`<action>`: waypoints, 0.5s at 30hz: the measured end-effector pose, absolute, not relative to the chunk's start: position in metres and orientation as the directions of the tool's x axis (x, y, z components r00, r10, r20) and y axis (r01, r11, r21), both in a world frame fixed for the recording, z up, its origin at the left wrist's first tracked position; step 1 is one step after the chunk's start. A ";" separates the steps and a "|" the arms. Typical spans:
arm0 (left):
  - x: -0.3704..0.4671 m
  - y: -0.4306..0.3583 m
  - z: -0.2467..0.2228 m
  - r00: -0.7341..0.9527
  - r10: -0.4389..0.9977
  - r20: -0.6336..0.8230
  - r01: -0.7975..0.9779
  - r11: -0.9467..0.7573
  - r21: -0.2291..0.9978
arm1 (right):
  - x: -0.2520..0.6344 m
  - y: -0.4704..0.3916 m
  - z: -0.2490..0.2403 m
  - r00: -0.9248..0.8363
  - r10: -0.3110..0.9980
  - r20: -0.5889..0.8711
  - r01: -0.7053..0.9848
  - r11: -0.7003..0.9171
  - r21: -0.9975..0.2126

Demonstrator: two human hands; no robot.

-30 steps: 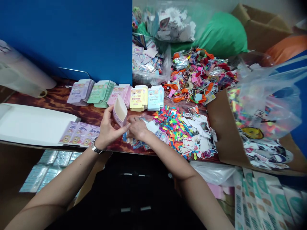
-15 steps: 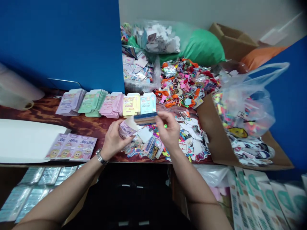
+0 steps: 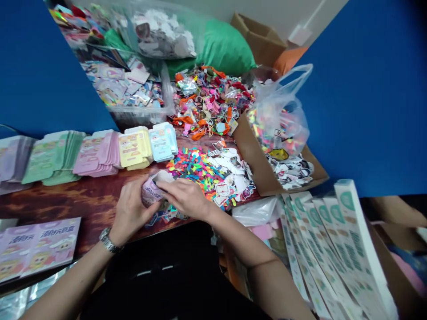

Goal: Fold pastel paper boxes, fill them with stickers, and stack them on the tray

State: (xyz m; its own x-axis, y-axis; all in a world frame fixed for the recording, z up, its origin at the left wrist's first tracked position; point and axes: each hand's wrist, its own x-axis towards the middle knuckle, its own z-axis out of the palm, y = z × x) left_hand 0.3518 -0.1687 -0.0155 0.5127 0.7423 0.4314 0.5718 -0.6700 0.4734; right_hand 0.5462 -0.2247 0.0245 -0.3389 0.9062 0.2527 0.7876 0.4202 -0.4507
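My left hand (image 3: 133,202) is wrapped round a small purple printed cardboard box (image 3: 151,191), held tilted with its mouth up. At that open mouth, my right hand (image 3: 187,195) has its fingers pressed together, the tips partly inside. Whatever they hold, if anything, is hidden. Just beyond my right hand lies a heap of small colourful pieces (image 3: 191,166). Beside it is a pile of white-edged cut-out stickers (image 3: 233,171). Some printed cards (image 3: 171,214) show partly beneath my hands.
Stacks of flat boxes in green (image 3: 46,155), pink (image 3: 96,153), yellow (image 3: 133,146) and blue (image 3: 162,141) line the back left. Purple boxes (image 3: 53,244) lie front left. A cardboard box (image 3: 255,155) holding a plastic bag stands right. Trinkets (image 3: 210,102) are heaped behind.
My right hand has moved to the purple box's mouth. The dark striped flat piece it held is out of sight. The view has swung right.
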 end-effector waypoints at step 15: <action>0.353 -0.173 -0.024 0.521 0.796 0.308 0.566 -0.592 0.573 | 0.720 -0.145 -0.004 0.504 0.845 -0.176 0.853 -0.519 -0.051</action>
